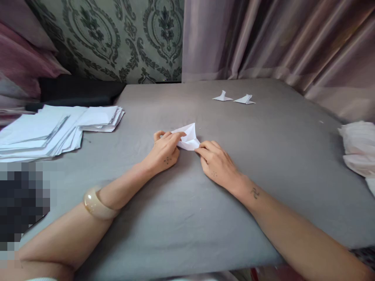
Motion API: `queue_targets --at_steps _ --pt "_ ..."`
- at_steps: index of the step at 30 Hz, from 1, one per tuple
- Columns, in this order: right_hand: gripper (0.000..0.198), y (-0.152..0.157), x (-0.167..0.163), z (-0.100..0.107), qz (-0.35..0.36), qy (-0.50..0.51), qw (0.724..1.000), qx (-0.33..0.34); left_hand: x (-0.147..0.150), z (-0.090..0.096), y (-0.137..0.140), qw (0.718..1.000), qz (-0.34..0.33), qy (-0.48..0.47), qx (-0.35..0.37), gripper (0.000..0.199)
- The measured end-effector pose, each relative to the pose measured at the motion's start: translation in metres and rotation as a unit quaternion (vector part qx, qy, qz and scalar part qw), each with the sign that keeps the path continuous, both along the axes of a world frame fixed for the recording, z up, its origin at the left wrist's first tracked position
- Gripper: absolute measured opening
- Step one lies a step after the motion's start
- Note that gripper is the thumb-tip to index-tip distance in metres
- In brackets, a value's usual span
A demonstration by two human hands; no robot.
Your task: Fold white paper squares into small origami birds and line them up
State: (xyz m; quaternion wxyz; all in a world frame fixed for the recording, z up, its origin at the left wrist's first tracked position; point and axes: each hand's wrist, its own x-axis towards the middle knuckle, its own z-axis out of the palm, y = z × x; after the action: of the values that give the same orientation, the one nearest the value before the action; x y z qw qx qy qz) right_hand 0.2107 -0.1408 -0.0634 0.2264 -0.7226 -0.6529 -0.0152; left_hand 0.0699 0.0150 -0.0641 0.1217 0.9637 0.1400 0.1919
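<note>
A partly folded sheet of white paper [189,136] lies in the middle of the grey cloth-covered table, one corner standing up. My left hand [168,148] grips its left side, the index finger reaching over onto the inner fold. At the paper's lower right corner, my right hand [215,160] pinches the edge between thumb and fingers. Part of the paper's left side is hidden behind my left fingers.
Two small folded paper figures [222,96] stand at the back right. Stacks of white paper sheets [58,128] lie on the left beside a dark cloth [79,89]. A whitish crumpled bundle [359,148] sits at the right edge. Curtains [234,39] hang behind the table.
</note>
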Motion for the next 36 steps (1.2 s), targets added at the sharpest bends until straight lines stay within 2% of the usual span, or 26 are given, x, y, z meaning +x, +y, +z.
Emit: queue_targets --at_steps 5,7,10,12,14,16,19,21,24,31,36 --pt "0.036 0.001 -0.001 0.002 -0.006 0.003 1.0 -0.013 0.0 0.003 -0.003 0.996 -0.034 -0.034 0.074 0.047" --pt "0.038 0.001 -0.001 0.002 -0.001 -0.001 1.0 -0.017 0.001 0.006 -0.006 0.993 -0.009 -0.047 0.108 0.043" --pt "0.041 0.001 0.0 0.002 0.005 -0.006 1.0 -0.022 0.001 0.008 -0.008 0.985 0.069 -0.071 0.142 0.045" --pt "0.041 0.001 0.0 0.002 0.005 -0.007 1.0 -0.025 0.001 0.006 -0.007 0.98 0.105 -0.087 0.144 0.052" --pt "0.041 0.001 -0.001 0.002 0.004 -0.006 1.0 -0.027 0.001 0.004 -0.005 0.98 0.113 -0.095 0.133 0.049" --pt "0.04 0.001 -0.001 0.003 0.005 -0.006 1.0 -0.028 0.001 0.002 -0.003 0.986 0.085 -0.085 0.116 0.035" --pt "0.039 0.001 -0.001 0.004 0.001 -0.013 0.999 -0.034 0.002 0.001 -0.003 0.995 -0.008 -0.044 0.09 0.018" --pt "0.038 0.001 -0.001 0.005 -0.005 -0.02 0.999 -0.043 0.003 0.0 -0.003 0.995 -0.063 -0.031 0.075 0.019" --pt "0.038 0.0 0.0 0.006 -0.008 -0.021 0.998 -0.051 0.004 -0.003 -0.004 0.992 -0.109 -0.036 0.055 0.023" --pt "0.036 -0.005 0.014 0.016 0.006 0.075 0.995 -0.061 0.002 -0.001 -0.004 0.988 -0.153 -0.018 0.025 0.028" --pt "0.033 -0.004 0.032 0.019 -0.117 0.146 0.982 -0.04 0.001 0.003 -0.005 0.987 -0.157 0.007 0.034 0.031"
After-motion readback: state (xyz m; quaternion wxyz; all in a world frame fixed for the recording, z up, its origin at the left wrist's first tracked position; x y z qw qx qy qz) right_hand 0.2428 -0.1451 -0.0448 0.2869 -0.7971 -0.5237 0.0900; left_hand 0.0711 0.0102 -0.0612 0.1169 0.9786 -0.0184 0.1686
